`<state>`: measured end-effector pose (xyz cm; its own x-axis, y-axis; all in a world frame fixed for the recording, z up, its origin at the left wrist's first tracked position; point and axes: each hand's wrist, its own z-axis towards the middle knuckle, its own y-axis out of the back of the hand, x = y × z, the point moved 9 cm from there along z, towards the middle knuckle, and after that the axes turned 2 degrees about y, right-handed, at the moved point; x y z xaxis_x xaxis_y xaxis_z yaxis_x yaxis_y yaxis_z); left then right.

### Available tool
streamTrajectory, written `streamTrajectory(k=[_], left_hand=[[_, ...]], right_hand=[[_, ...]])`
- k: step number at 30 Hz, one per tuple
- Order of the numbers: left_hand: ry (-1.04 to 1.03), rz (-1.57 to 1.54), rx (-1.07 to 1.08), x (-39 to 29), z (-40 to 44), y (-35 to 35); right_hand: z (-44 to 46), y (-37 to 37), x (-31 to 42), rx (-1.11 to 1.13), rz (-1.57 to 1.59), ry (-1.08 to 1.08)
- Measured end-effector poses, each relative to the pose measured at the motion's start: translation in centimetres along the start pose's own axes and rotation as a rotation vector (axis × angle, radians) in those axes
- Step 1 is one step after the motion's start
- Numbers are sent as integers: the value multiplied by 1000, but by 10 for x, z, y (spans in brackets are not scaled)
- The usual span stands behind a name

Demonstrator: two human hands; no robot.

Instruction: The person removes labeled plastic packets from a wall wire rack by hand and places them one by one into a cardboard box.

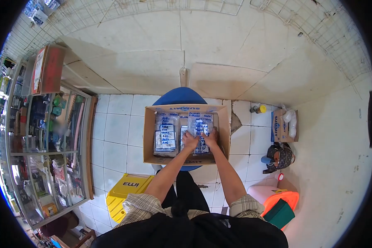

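Observation:
An open cardboard box (149,155) sits in front of me on a blue stool (180,96). Inside on the left lies a stack of clear plastic packets (166,138) with white labels and blue handwriting. My left hand (190,141) and my right hand (211,138) are both down in the box. Between them is a second stack of similar clear packets (201,120), also marked in blue. Both hands grip this stack from its two sides, fingers curled at its edges. Some fingertips are hard to make out.
A glass display cabinet (45,153) stands at the left. On the tiled floor are a yellow container (130,186), an orange basket (291,198) holding a green box, a patterned backpack (280,158) and a small cardboard box (280,133). A wall (149,70) rises behind the stool.

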<state>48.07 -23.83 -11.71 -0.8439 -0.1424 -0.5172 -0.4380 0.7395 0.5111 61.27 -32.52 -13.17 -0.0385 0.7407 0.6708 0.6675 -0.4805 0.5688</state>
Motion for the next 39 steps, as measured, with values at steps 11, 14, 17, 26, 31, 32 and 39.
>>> streamTrajectory(k=[11,14,17,26,31,32,39], left_hand=[[62,-140,-193,22,-2,23],[54,-116,-151,21,4,19],[-26,-96,-80,13,9,7],[-30,-115,-52,10,5,7],[-30,-80,66,8,7,5],[-34,-79,67,9,5,4],[-617,-242,25,-42,-82,91]], right_hand=[[-20,-5,26,88,6,-66],[-14,0,23,49,12,-16],[-13,9,23,16,-23,-43],[-13,-8,23,21,-40,-51],[-18,-6,29,31,-139,-49],[-23,1,32,-6,-161,-66],[-92,67,120,-193,-130,448]])
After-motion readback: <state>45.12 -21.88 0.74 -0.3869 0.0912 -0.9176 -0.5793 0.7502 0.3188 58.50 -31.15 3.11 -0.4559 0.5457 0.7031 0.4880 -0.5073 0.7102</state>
